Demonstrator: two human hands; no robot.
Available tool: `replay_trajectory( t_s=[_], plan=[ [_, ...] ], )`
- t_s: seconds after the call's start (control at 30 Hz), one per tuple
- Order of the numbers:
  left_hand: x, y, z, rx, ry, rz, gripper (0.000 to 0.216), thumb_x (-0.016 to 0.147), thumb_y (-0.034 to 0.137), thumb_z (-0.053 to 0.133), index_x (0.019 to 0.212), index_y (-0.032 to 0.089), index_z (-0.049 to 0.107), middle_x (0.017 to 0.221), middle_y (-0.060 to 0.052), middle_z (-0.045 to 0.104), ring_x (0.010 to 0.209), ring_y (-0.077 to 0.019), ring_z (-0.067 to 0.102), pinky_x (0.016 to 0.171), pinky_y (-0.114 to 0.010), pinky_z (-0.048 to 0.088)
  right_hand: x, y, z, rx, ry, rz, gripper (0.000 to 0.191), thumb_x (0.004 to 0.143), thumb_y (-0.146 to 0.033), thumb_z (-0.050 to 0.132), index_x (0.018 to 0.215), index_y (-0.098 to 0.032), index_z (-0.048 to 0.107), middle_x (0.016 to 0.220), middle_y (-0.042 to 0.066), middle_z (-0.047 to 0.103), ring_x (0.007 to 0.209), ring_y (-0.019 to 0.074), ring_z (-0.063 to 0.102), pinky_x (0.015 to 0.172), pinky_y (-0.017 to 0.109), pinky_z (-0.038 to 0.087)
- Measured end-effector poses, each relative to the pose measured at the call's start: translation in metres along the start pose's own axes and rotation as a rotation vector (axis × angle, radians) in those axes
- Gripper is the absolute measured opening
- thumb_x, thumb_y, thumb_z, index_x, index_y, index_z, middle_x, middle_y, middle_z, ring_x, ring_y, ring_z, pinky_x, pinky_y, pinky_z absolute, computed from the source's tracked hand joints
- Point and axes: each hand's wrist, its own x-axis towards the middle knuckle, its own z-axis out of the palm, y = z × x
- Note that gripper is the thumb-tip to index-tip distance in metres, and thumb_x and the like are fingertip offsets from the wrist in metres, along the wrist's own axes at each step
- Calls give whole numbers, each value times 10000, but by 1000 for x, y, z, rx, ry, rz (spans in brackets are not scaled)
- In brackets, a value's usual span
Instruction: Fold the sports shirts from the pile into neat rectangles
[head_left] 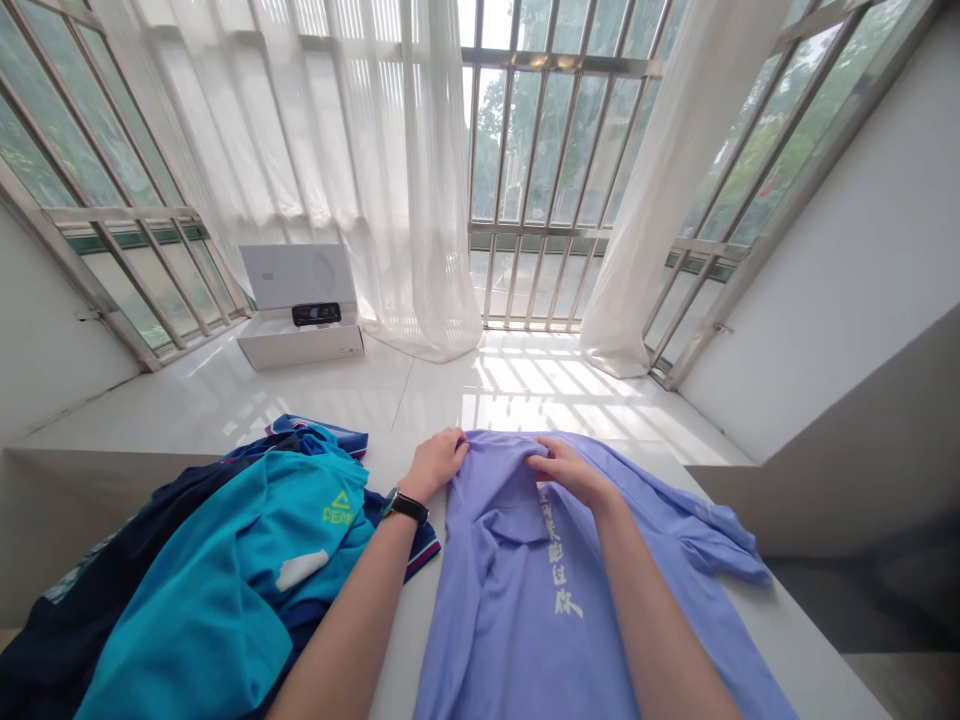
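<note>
A lavender shirt (pixel 517 620) with white printed characters lies spread over the white surface, one sleeve reaching out to the right. My left hand (pixel 439 462), with a black-strapped watch (pixel 406 505) on the wrist, pinches the shirt's far left edge. My right hand (pixel 568 470) grips the cloth near the top of the printing, thumb and fingers closed on it. Between the two hands the fabric is bunched into a fold. To the left lies a heap of clothes with a turquoise shirt (pixel 225 560) on top, close to my left forearm.
An open white box (pixel 300 348) with a black device (pixel 316 314) in it stands at the back left. Sheer white curtains (pixel 405 180) hang down to the ledge (pixel 382 385) before barred windows. A dark navy garment (pixel 112 590) hangs over the left front edge.
</note>
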Motion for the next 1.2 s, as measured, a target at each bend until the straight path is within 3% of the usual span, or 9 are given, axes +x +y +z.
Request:
replay_trajectory(
  t_s=[0.13,0.27,0.4,0.6,0.83,1.1,1.2],
  plan=[
    [0,3,3,9,27,-52,239,1022,319,385,1129,235,581,1104,-67,696,1000,-219,662,805,-305,483,2,1,1,35,71,93,367,705,-394,689,1014,-217,600,803,-8,649,650,131,596,514,210,423],
    [-1,4,4,26,47,-63,231,1018,291,383,1123,227,579,1141,-73,670,1035,-215,634,822,-305,478,4,5,-3,-205,71,211,284,669,-293,726,893,-205,576,642,-48,584,525,116,557,464,220,435],
    [-2,3,4,48,63,-55,229,1006,293,413,1120,205,590,1136,-91,653,1101,-235,573,851,-315,478,4,9,-6,-288,60,239,279,615,-257,782,788,-194,573,576,-58,550,484,128,554,445,239,448],
    [-3,3,1,76,73,-46,236,985,325,478,1108,183,621,1131,-107,626,1108,-258,528,893,-331,466,12,19,-4,-544,151,50,254,735,-344,698,601,-190,547,537,-35,518,523,149,561,505,256,426],
    [0,3,0,65,150,-78,220,995,267,455,1127,177,606,1148,-118,582,1117,-251,501,959,-344,421,28,32,1,-683,337,-47,97,741,-293,696,774,-203,682,784,44,681,781,212,619,724,303,446],
    [-3,3,-1,68,100,-89,230,987,283,474,1130,169,614,1156,-126,599,1124,-255,535,963,-351,430,28,36,3,-709,291,-79,83,720,-290,724,747,-217,696,733,9,688,721,191,628,675,276,435],
    [-5,10,-9,80,65,-70,292,967,312,513,1202,155,589,1256,-159,575,1211,-296,500,990,-402,424,28,35,3,-704,280,-94,75,740,-288,705,758,-215,703,736,9,687,722,189,625,677,279,434]
  ],
)
